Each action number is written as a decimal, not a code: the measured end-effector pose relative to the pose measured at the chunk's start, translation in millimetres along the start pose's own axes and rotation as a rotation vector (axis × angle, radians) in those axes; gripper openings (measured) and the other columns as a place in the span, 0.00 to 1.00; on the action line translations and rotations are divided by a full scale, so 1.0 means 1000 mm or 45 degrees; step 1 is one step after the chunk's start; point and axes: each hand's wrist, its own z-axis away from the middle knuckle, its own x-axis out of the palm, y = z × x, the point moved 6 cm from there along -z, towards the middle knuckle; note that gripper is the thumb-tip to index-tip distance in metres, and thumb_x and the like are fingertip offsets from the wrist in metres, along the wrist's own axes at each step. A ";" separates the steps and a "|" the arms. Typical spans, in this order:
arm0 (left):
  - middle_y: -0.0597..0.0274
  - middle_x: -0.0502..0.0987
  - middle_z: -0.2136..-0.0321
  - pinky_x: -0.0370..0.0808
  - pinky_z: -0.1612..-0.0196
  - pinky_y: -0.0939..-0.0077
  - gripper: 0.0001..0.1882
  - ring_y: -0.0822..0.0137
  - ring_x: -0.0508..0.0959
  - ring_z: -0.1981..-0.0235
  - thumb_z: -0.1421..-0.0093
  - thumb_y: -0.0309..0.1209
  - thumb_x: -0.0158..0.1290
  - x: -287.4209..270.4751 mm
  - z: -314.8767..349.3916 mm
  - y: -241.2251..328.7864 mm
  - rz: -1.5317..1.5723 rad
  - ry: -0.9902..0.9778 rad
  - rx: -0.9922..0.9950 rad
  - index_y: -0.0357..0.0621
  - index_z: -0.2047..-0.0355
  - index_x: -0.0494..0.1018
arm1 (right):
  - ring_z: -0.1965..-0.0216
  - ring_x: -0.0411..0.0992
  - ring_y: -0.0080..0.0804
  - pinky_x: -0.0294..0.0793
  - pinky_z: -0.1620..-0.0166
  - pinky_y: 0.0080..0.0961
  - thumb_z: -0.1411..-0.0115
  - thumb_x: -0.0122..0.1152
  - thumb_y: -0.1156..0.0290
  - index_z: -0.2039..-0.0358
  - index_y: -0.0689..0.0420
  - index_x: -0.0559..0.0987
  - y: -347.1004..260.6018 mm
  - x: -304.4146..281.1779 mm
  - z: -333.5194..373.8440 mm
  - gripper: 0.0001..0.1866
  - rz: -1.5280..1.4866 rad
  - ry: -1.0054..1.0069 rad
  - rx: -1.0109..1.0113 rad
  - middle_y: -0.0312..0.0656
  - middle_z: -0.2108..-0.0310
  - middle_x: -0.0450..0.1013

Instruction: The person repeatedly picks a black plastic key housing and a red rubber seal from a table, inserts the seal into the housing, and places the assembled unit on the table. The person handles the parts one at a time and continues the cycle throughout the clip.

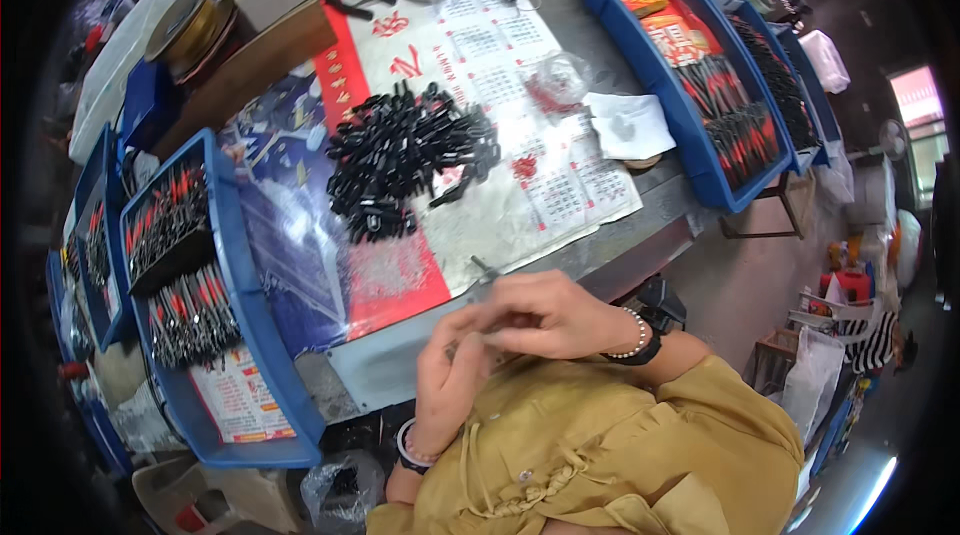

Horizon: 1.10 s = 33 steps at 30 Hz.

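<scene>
- Both hands met just off the worktop's [600, 235] near edge: the right hand [545, 315] curled shut over the left hand [450, 375], pinching a small metal piece [483, 270] whose tip stuck up between them.
- A big heap of black parts [405, 160] lay mid-worktop, seemingly not yet handled.
- The blue tray [255, 315] at the left edge held rows of red-and-black pieces, likely finished; much seemed left.

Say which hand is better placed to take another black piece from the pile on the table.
Probably the right hand: it lies on top, nearer the pile of black pieces. The left hand sits lower, close to the chest, partly covered by it.
</scene>
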 end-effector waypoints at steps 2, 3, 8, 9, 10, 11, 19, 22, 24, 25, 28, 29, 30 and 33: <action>0.71 0.69 0.74 0.60 0.76 0.89 0.14 0.83 0.64 0.78 0.34 0.29 0.45 0.003 -0.002 0.003 0.048 -0.033 0.024 0.34 0.51 0.68 | 0.70 0.74 0.31 0.72 0.67 0.23 0.46 0.59 0.76 0.65 0.62 0.77 0.006 -0.001 0.002 0.08 -0.179 0.040 0.061 0.42 0.69 0.74; 0.71 0.69 0.74 0.61 0.76 0.89 0.14 0.83 0.64 0.78 0.34 0.28 0.45 0.004 -0.004 0.004 0.057 -0.040 0.030 0.34 0.51 0.68 | 0.69 0.74 0.31 0.72 0.66 0.23 0.46 0.59 0.77 0.65 0.63 0.77 0.009 0.000 0.002 0.07 -0.276 0.061 0.083 0.43 0.68 0.75; 0.70 0.71 0.73 0.62 0.75 0.89 0.12 0.83 0.65 0.77 0.36 0.26 0.48 0.002 -0.005 0.005 0.055 -0.014 0.036 0.34 0.53 0.68 | 0.67 0.74 0.33 0.72 0.63 0.25 0.45 0.58 0.76 0.63 0.64 0.77 0.013 0.004 0.001 0.08 -0.217 0.090 -0.006 0.44 0.68 0.75; 0.68 0.72 0.73 0.62 0.75 0.89 0.12 0.83 0.65 0.78 0.36 0.26 0.48 0.000 -0.004 0.005 0.057 -0.007 0.039 0.34 0.53 0.68 | 0.67 0.74 0.34 0.72 0.63 0.25 0.44 0.58 0.76 0.63 0.63 0.77 0.014 0.005 0.002 0.09 -0.215 0.086 0.002 0.45 0.68 0.75; 0.66 0.73 0.72 0.62 0.75 0.89 0.12 0.83 0.65 0.78 0.36 0.26 0.48 -0.001 -0.004 0.004 0.058 -0.004 0.042 0.34 0.54 0.68 | 0.67 0.74 0.34 0.72 0.63 0.25 0.44 0.58 0.75 0.62 0.63 0.77 0.015 0.001 0.003 0.09 -0.138 0.137 -0.003 0.45 0.67 0.74; 0.65 0.75 0.71 0.62 0.75 0.89 0.12 0.83 0.65 0.78 0.36 0.26 0.48 -0.002 -0.003 0.004 0.060 -0.003 0.046 0.34 0.54 0.68 | 0.67 0.74 0.34 0.72 0.63 0.25 0.44 0.58 0.75 0.62 0.63 0.77 0.017 -0.006 0.004 0.10 -0.048 0.176 -0.005 0.46 0.67 0.74; 0.53 0.77 0.70 0.62 0.78 0.88 0.11 0.81 0.65 0.81 0.38 0.26 0.49 -0.015 -0.001 -0.005 0.276 0.055 -0.070 0.34 0.57 0.68 | 0.68 0.73 0.47 0.73 0.68 0.36 0.47 0.56 0.78 0.58 0.58 0.73 0.047 -0.018 -0.028 0.14 1.006 0.256 0.032 0.45 0.63 0.69; 0.57 0.77 0.70 0.61 0.78 0.88 0.10 0.82 0.64 0.81 0.38 0.23 0.47 -0.018 0.004 -0.005 0.330 0.081 -0.075 0.35 0.56 0.67 | 0.65 0.72 0.48 0.73 0.65 0.37 0.48 0.55 0.81 0.59 0.59 0.73 0.040 -0.019 -0.041 0.15 0.746 0.475 -0.126 0.46 0.63 0.69; 0.59 0.76 0.70 0.60 0.79 0.88 0.10 0.83 0.63 0.81 0.38 0.21 0.45 -0.022 0.006 -0.004 0.377 0.096 -0.061 0.35 0.56 0.67 | 0.66 0.73 0.45 0.74 0.65 0.32 0.47 0.56 0.80 0.58 0.60 0.73 0.037 -0.035 -0.042 0.14 0.756 0.606 -0.119 0.47 0.61 0.69; 0.59 0.76 0.71 0.60 0.79 0.88 0.10 0.83 0.63 0.82 0.38 0.21 0.45 -0.024 0.006 -0.004 0.407 0.106 -0.054 0.35 0.56 0.67 | 0.67 0.73 0.43 0.74 0.64 0.29 0.47 0.57 0.80 0.58 0.61 0.73 0.036 -0.044 -0.041 0.14 0.751 0.668 -0.126 0.47 0.60 0.69; 0.59 0.76 0.71 0.59 0.80 0.89 0.09 0.83 0.63 0.82 0.38 0.22 0.46 -0.028 0.008 -0.007 0.434 0.146 -0.057 0.36 0.56 0.67 | 0.63 0.72 0.43 0.72 0.60 0.31 0.48 0.59 0.80 0.63 0.61 0.76 0.040 -0.079 -0.038 0.10 0.967 0.732 -0.054 0.45 0.63 0.70; 0.60 0.76 0.72 0.59 0.80 0.89 0.09 0.83 0.63 0.82 0.38 0.22 0.46 -0.029 0.008 -0.008 0.434 0.159 -0.063 0.36 0.56 0.67 | 0.62 0.71 0.44 0.71 0.59 0.32 0.48 0.59 0.80 0.65 0.61 0.76 0.045 -0.086 -0.034 0.09 1.030 0.736 0.036 0.45 0.64 0.70; 0.60 0.76 0.72 0.58 0.80 0.89 0.09 0.83 0.63 0.82 0.38 0.22 0.46 -0.027 0.007 -0.009 0.412 0.116 -0.073 0.36 0.56 0.68 | 0.61 0.70 0.44 0.69 0.58 0.32 0.48 0.59 0.80 0.66 0.61 0.77 0.047 -0.091 -0.030 0.07 0.997 0.726 0.038 0.44 0.65 0.70; 0.60 0.76 0.72 0.58 0.80 0.89 0.09 0.84 0.62 0.83 0.38 0.22 0.46 -0.022 0.005 -0.010 0.384 0.013 -0.096 0.37 0.56 0.68 | 0.62 0.70 0.43 0.69 0.59 0.31 0.48 0.58 0.80 0.66 0.61 0.77 0.049 -0.089 -0.028 0.07 1.054 0.613 -0.084 0.44 0.67 0.70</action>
